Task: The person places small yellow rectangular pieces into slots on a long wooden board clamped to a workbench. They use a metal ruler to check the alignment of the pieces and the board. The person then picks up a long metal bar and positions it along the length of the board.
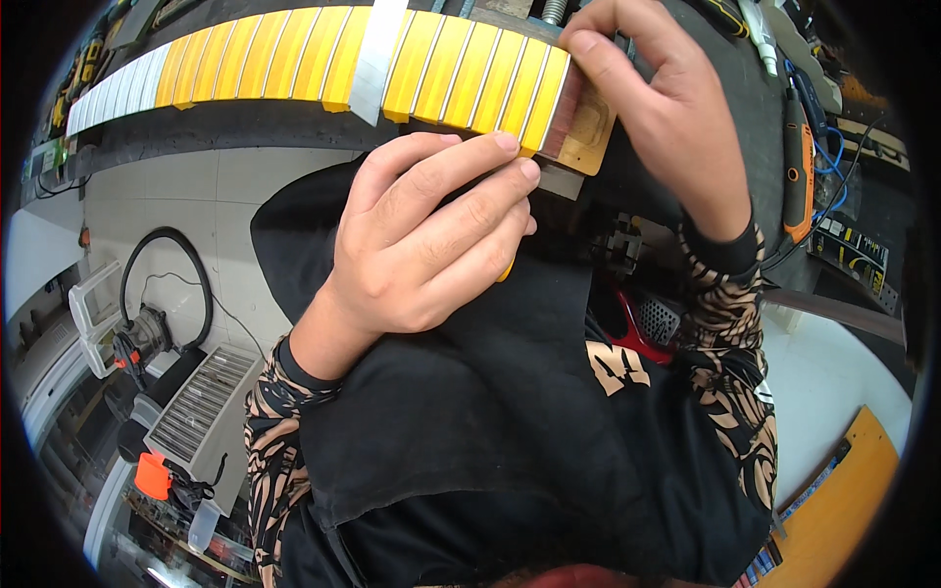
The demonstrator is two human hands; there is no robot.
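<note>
A long fretted guitar fretboard (461, 73) runs across the top of the head view, with yellow masking tape (323, 49) between its metal frets. Tape ends hang over the near edge. My left hand (431, 230) is closed at that edge, fingertips on the last yellow strip; its thumb is hidden, and a bit of yellow shows beneath the palm. At the strip's far corner, my right hand (667, 93) pinches thumb against forefinger, the tips touching the tape. A bare reddish-brown end (569, 113) of the fretboard lies right of the tape. A flat metal strip (377, 59) crosses the fretboard.
Paler tape (123, 88) covers the fretboard's left end. An orange-and-black rotary tool (797, 162) and a blue cable (836, 157) lie at right on the dark bench. A white-capped tube (760, 39) is behind them. A hose (201, 269) and a slatted box (201, 402) stand on the tiled floor.
</note>
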